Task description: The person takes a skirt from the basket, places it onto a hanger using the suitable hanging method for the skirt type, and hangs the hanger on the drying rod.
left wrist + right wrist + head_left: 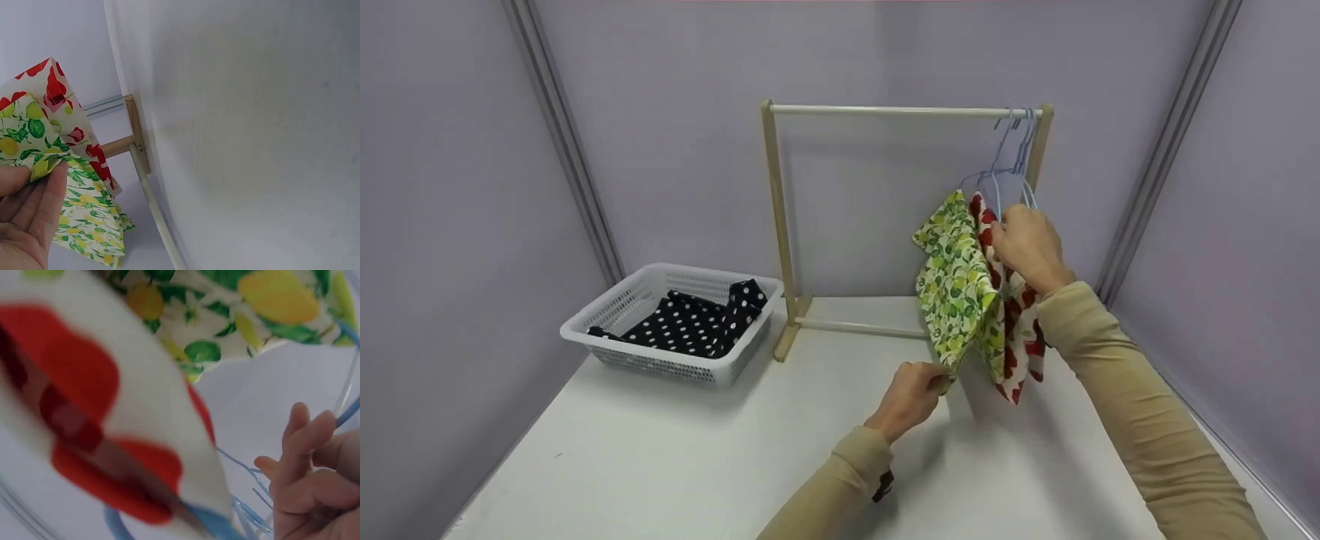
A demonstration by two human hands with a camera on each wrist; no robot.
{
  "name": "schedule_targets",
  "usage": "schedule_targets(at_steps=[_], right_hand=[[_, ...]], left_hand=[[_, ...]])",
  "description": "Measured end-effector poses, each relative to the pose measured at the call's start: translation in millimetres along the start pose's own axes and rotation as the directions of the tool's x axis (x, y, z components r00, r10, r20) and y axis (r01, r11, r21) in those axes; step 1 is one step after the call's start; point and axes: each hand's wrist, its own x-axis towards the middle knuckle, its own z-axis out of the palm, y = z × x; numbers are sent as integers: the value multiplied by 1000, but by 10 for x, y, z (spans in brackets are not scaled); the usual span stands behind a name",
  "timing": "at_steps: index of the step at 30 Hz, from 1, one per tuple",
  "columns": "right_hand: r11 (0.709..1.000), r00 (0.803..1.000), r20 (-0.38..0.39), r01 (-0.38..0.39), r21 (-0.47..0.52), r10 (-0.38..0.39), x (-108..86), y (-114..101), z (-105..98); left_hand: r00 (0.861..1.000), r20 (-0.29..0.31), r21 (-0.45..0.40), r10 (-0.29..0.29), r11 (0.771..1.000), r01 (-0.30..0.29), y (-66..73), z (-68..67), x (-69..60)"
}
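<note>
Here we are at the fingertips: our left hand (911, 397) pinches the lower edge of the lemon-print cloth (956, 292) between thumb and fingers. Up and to the right, our right hand (1031, 240) has its fingers curled on a blue hanger (347, 410), just by the red-patterned cloth (1020, 322). Both cloths hang side by side at the right end of the rail (877, 111), hangers bunched close to the wooden post there.

Out past the hands we follow two tan sleeves, the left one (840, 472) with something dark under its cuff. The rack's left post (776, 210) stands on a wooden foot, and a pale lower bar (862, 328) runs off behind the lemon print.

Now the surface: a smooth white table (682, 457), soft shadows under our arms, one tiny dark mark toward the left. Near the rack's left foot sits a white plastic basket (720, 369), its sides full of holes, a black polka-dot cloth (682, 322) rumpled inside. And all around us, pale lilac-grey walls (847, 45), grey metal strips (559, 127) running down both back corners.
</note>
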Motion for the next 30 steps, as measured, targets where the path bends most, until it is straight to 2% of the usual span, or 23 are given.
schedule_targets(at_steps=[3, 9, 14, 24, 30], right_hand=[[999, 1000, 17, 7, -45, -6, 67, 12, -51], [1000, 997, 73, 15, -14, -14, 129, 15, -122], [999, 999, 40, 16, -46, -14, 134, 24, -145], [997, 999, 30, -20, -68, 22, 100, 65, -184], [999, 1000, 0, 8, -46, -8, 71, 109, -164]], left_hand=[[1000, -3, 7, 16, 1000, -16, 12, 0, -5], [998, -21, 19, 52, 999, -51, 39, 25, 9], [999, -30, 23, 33, 999, -32, 69, 51, 27], [999, -26, 6, 21, 1000, -21, 127, 108, 52], [1000, -11, -12, -6, 1000, 6, 131, 115, 49]])
